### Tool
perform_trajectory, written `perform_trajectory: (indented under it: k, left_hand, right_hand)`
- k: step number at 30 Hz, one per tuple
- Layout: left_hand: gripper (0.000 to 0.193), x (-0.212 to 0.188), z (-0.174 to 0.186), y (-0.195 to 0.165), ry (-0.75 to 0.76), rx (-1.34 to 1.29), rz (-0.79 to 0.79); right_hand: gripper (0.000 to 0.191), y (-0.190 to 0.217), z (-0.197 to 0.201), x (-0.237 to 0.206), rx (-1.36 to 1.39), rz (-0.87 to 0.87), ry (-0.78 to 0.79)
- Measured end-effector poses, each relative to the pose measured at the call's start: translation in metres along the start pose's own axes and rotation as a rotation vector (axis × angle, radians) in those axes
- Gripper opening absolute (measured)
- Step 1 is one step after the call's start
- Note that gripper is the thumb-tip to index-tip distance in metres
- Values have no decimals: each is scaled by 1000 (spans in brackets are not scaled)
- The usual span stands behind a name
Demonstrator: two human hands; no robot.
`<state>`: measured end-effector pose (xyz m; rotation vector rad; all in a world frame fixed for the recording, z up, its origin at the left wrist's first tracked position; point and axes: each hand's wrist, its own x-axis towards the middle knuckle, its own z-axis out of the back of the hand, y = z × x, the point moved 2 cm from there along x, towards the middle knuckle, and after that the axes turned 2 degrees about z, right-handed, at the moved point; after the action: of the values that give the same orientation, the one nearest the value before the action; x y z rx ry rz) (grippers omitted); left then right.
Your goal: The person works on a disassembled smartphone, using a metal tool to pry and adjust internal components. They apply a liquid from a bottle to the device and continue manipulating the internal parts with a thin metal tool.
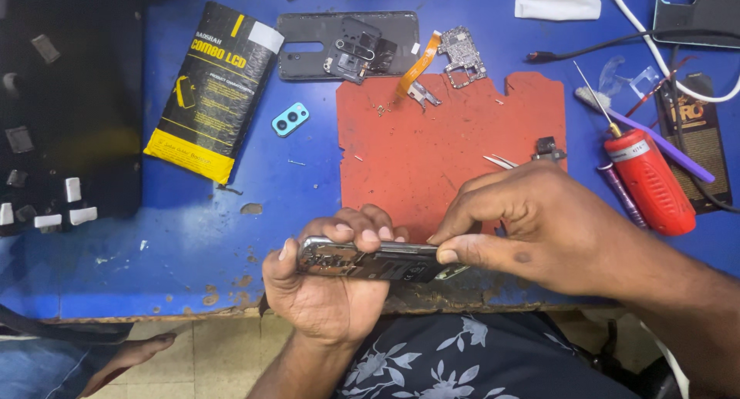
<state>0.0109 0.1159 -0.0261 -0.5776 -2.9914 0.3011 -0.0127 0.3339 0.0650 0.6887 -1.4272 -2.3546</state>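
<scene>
An opened phone frame [378, 260] is held edge-up in both hands at the near edge of the red mat [432, 152].

Left of the mat, a black-and-yellow packet [212, 90] and a teal camera bezel [290, 119] are laid. The frame is clamped by the left hand [331, 279], fingers curled over it. Its right end is pinched by the right hand [524, 222]; tweezers [501, 161] seem tucked there. Right of the mat, a red screwdriver [647, 179] is seen.
</scene>
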Motion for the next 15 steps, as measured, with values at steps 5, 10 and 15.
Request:
perform_trajectory:
  k: [5, 10, 15]
  left_hand:
    - [50, 1, 1, 1, 13, -3, 1]
    - [49, 2, 2, 2, 18, -15, 1]
    - [50, 2, -1, -2, -110, 5, -50]
  right_hand:
    - [13, -1, 0, -1, -4, -31, 19]
    - [13, 2, 1, 1, 6, 11, 13]
    - [13, 22, -8, -2, -247, 195, -226]
